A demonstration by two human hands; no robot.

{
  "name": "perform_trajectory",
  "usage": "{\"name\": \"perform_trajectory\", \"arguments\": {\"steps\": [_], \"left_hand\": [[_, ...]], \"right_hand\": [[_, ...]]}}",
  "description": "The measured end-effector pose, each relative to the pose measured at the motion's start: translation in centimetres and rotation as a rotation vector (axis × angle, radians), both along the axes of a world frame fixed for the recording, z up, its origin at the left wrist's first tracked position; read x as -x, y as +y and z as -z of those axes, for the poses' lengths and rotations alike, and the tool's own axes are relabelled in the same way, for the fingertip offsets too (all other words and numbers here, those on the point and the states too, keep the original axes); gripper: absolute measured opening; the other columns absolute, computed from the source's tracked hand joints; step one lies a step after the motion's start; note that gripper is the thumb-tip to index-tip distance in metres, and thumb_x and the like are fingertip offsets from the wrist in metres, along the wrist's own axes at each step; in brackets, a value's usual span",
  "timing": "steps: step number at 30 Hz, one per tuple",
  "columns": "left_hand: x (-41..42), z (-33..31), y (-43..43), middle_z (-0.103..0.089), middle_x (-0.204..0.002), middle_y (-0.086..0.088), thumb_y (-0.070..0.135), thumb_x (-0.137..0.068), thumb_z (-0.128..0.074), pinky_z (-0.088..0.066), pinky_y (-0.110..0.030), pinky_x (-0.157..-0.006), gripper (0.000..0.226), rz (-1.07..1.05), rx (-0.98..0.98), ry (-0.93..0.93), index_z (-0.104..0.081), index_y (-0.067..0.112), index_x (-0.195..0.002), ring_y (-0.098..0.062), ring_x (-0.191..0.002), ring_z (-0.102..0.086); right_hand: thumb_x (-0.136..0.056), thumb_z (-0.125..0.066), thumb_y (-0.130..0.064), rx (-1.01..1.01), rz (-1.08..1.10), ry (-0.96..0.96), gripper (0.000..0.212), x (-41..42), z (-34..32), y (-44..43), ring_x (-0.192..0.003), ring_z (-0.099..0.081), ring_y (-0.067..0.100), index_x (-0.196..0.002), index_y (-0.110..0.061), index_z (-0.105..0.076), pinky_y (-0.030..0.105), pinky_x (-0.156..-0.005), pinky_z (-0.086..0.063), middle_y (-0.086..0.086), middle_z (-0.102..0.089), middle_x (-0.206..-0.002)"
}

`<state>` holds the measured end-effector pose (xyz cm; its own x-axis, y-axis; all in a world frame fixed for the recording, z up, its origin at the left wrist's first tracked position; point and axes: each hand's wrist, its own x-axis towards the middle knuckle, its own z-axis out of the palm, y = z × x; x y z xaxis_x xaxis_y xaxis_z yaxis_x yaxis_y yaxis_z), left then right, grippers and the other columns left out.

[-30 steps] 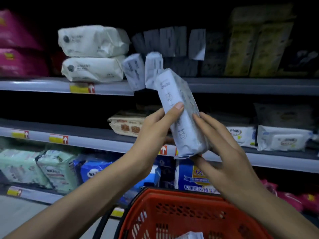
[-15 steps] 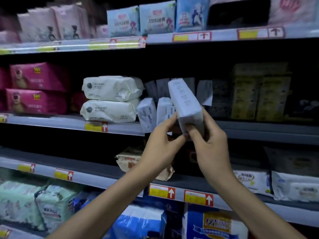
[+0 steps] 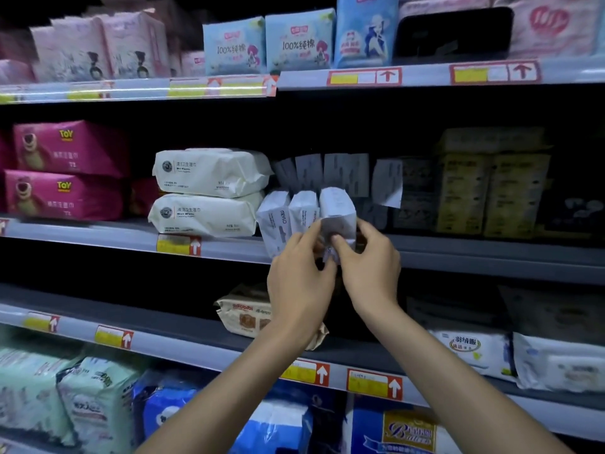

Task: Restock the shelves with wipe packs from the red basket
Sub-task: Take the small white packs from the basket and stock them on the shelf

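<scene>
Both our left hand (image 3: pixel 299 276) and right hand (image 3: pixel 368 260) pinch the grey wipe pack (image 3: pixel 339 213) mid-frame; we should seat it upright, flush against its two neighbouring packs (image 3: pixel 288 217).

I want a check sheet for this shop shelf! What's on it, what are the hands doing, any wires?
Surface: grey middle shelf, price tags on its front edge.
Job's things: white wipe pack held upright at the shelf edge, beside two matching packs already standing there. The red basket is out of view.
Clutter: two big white packs stacked to the left; pink packs further left; a tan pack on the shelf below.
Grippers: left hand and right hand both pinch the pack's lower end.
Cables: nothing seen.
Surroundings: dim store shelving; blue and pink packets on the top shelf.
</scene>
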<state>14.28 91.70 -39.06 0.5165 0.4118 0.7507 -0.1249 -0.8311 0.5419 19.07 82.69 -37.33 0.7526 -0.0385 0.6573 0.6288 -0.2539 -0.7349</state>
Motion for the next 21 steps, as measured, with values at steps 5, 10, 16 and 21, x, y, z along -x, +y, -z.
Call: {"name": "perform_trajectory", "arguments": {"steps": [5,10,16,21], "left_hand": [[1.3,1.9,0.2,-0.063,-0.132,0.015,0.021,-0.091,-0.072,-0.055,-0.040,-0.096,0.076,0.164,0.044,0.015,-0.039,0.038,-0.158,-0.010,-0.120,-0.062],[2.5,3.5,0.5,-0.053,-0.144,0.019,0.033,-0.092,-0.068,-0.052,-0.042,-0.104,0.070,0.223,-0.040,0.077,-0.041,0.035,-0.156,-0.007,-0.132,-0.054],[4.5,5.4,0.9,-0.040,-0.157,0.013,0.060,-0.090,-0.053,-0.043,-0.039,-0.112,0.076,0.144,-0.300,0.289,-0.031,0.040,-0.160,-0.011,-0.145,-0.039],[6.0,8.2,0.7,-0.030,-0.167,0.001,0.071,-0.083,-0.036,-0.033,-0.045,-0.120,0.086,0.113,-0.469,0.427,-0.026,0.040,-0.162,-0.021,-0.152,-0.031]], "right_hand": [[-0.088,-0.078,-0.032,-0.040,-0.081,0.082,0.036,0.7,0.0,-0.9,-0.095,-0.068,0.004,-0.122,-0.029,-0.070,0.021,-0.077,-0.053,-0.013,-0.074,-0.104],[-0.095,-0.069,-0.035,-0.014,-0.201,0.136,0.047,2.3,1.1,-3.0,-0.109,-0.064,0.000,-0.140,-0.031,-0.056,0.031,-0.096,-0.056,-0.017,-0.068,-0.115],[-0.091,-0.072,-0.039,0.328,-0.111,0.145,0.072,3.9,4.5,-7.6,-0.133,-0.050,0.012,-0.154,-0.032,-0.040,0.037,-0.108,-0.047,-0.005,-0.053,-0.146],[-0.079,-0.076,-0.062,0.657,-0.088,0.144,0.102,4.9,7.9,-11.1,-0.147,-0.033,0.014,-0.161,-0.036,-0.021,0.032,-0.116,-0.036,-0.009,-0.030,-0.160]]}}
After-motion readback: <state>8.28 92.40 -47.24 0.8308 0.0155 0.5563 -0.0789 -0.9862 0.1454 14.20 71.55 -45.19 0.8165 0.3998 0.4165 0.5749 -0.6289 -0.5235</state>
